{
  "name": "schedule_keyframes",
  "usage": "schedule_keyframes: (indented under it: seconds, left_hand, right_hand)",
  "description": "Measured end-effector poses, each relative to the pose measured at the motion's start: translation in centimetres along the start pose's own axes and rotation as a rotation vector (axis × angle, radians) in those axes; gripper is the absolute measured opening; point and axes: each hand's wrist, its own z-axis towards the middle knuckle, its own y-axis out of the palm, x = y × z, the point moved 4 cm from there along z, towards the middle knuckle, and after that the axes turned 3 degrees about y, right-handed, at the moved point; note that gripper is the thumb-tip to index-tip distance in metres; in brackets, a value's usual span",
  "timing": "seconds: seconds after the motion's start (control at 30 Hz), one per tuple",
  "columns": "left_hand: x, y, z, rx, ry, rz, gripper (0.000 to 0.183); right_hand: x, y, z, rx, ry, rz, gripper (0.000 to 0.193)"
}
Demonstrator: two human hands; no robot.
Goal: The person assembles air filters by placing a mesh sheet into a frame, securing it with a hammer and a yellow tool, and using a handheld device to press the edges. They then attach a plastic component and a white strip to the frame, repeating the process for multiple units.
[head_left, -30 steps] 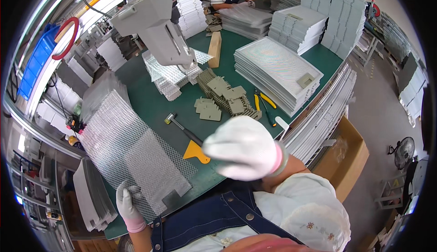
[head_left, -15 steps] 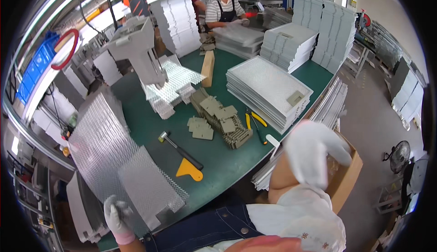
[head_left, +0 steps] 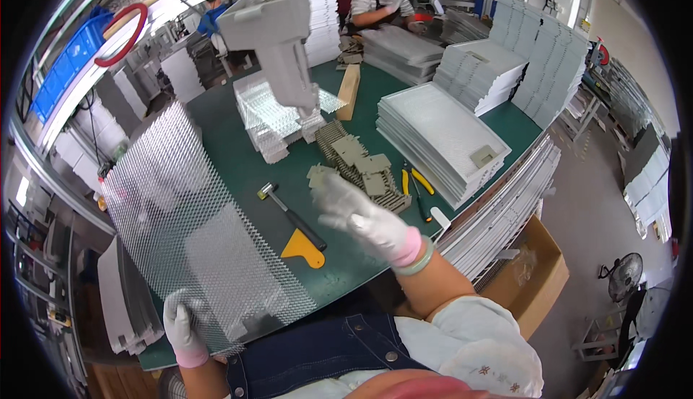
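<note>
My left hand [head_left: 184,330], in a white glove with a pink cuff, grips the near left edge of a large silver metal mesh sheet [head_left: 162,182]. A smaller pale rectangle [head_left: 224,244] shows within the sheet's outline; whether it lies over or under the mesh I cannot tell. Stretched out over the green table, my right hand [head_left: 372,222] has its fingers extended and blurred. Its fingertips are beside a pile of grey-green flat plates [head_left: 372,164], and nothing shows in its grasp. Below that hand lie a hammer [head_left: 294,218] and a yellow scraper [head_left: 303,249].
A grey machine head [head_left: 278,45] hangs over silver mesh pieces. To the right stand stacked mesh panels [head_left: 440,132], yellow-handled pliers [head_left: 421,182] and a cardboard box [head_left: 545,276]. A wooden block [head_left: 349,92] lies farther back. A co-worker [head_left: 379,2] works across the table.
My right hand has swung from the cardboard box on the right to the grey-green plates at the table's middle. The mesh sheet has shifted under my left hand. The view has turned slightly.
</note>
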Motion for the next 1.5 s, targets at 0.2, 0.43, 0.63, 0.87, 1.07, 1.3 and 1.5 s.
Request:
schedule_keyframes:
  seconds: [0.2,0.43,0.63,0.87,1.07,1.3,1.5]
  left_hand:
    - [0.4,1.6,-1.3,0.006,0.009,0.059,0.022]
    - [0.6,3.1,-3.3,0.027,-0.083,0.36,0.022]
    - [1.0,1.5,-5.1,0.016,-0.111,0.175,0.032]
    - [1.1,0.3,-6.5,0.023,-0.128,0.136,0.041]
    - [0.4,-0.9,-7.0,0.085,-0.095,0.054,0.039]
    - [0.2,-1.3,-6.9,0.081,-0.038,0.188,0.047]
    - [1.1,-0.8,-6.8,-0.094,-0.066,-0.193,0.062]
  right_hand:
    - [7.2,6.6,-1.1,-0.124,0.297,-0.034,0.074]
    - [7.8,8.5,-3.5,0.11,0.246,-0.366,0.034]
    - [8.1,9.4,-3.8,0.24,0.167,-0.217,0.036]
    - [9.4,11.0,-5.1,0.262,0.278,-0.09,0.039]
    - [9.7,11.7,-4.7,0.3,0.224,0.027,0.044]
    - [9.5,11.0,-4.8,0.304,0.265,-0.111,0.051]
    - [9.6,11.3,-4.3,0.269,0.254,0.077,0.052]
